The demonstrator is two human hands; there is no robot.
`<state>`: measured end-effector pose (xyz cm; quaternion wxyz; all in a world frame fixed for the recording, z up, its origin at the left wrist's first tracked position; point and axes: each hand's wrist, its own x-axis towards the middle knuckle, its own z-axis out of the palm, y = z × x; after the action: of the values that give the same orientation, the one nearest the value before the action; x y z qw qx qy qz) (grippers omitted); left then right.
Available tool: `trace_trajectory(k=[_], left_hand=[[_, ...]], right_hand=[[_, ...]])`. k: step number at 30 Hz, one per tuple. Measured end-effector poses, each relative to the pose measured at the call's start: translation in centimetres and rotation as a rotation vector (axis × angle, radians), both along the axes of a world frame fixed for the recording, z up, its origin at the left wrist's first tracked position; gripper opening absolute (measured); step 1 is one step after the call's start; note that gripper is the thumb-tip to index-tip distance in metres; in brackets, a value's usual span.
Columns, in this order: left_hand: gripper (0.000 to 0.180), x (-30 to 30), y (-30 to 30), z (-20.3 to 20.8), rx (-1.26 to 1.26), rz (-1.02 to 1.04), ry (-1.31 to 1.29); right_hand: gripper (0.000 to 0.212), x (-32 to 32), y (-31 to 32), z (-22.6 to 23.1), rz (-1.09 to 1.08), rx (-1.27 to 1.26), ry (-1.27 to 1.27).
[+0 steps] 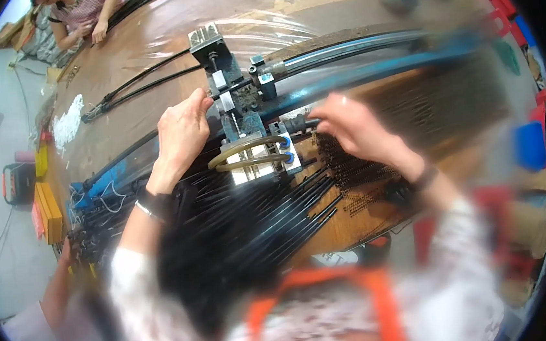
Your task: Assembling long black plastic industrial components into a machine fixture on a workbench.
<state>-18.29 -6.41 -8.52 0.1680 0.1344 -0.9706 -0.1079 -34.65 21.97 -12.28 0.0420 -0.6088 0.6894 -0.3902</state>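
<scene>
Nearest, orange straps (pixel 389 310) are worn over a white patterned top (pixel 312 316), both blurred. Beyond them, a loose heap of black rods (pixel 289 211) is spread over the near edge of the wooden tabletop (pixel 324 239), with a pile of dark springs (pixel 358 179) beside it on the right. A small metal machine (pixel 240 111) is set upright across the middle of the view, between the two hands; two looped brown hoses (pixel 245 146) are joined to its near end. On its left side, a thin black rod (pixel 220 96) is pinched between thumb and fingers of the left hand (pixel 182 133), and the rod is laid across the machine. On its right side, the right hand (pixel 357 127) is held with its fingers curled toward a dark fitting (pixel 296 124); because of blur, it cannot be told whether anything is gripped there. A blue bar (pixel 356 82) is stretched to the right from the machine, with a grey rail (pixel 347 52) behind it. To the left, a white heap (pixel 69 123) is seen on the tabletop. Farthest off, at upper left, a co-worker's hands (pixel 100 32) are held over the tabletop's edge.
</scene>
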Motion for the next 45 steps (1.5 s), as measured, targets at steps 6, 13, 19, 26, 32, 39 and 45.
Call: trace_trajectory(k=[6, 13, 19, 26, 32, 39, 45], left_hand=[[0.017, 0.1, -3.0, -1.0, -0.237, 0.028, -0.128], [0.021, 3.8, -11.3, 0.0, -0.58, -0.173, 0.025], [0.015, 6.7, -2.3, 1.7, -0.64, 0.001, -0.125], [0.01, 10.8, 14.6, 0.2, -0.094, -0.031, -0.199], [0.018, 12.4, 18.2, -3.3, -0.091, 0.073, -0.192], [0.021, 12.7, 18.6, -4.1, -0.041, 0.119, -0.194], [0.013, 12.9, 18.7, -2.3, 0.019, 0.052, -0.15]], right_hand=[[0.027, -2.9, -3.1, -2.2, 0.029, -0.058, 0.021], [0.032, 6.4, 12.5, 0.4, 0.345, 0.555, 0.522], [0.03, 6.9, 10.8, -0.1, 0.297, 0.644, 0.39], [0.035, 6.4, 9.5, -0.3, 0.502, 0.619, 0.43], [0.022, 7.1, 7.7, -1.7, 0.229, 0.482, -0.078], [0.02, 6.0, 6.8, -1.9, -0.002, 0.551, -0.106], [0.025, 5.8, 3.7, -1.8, 0.214, 0.254, -0.232]])
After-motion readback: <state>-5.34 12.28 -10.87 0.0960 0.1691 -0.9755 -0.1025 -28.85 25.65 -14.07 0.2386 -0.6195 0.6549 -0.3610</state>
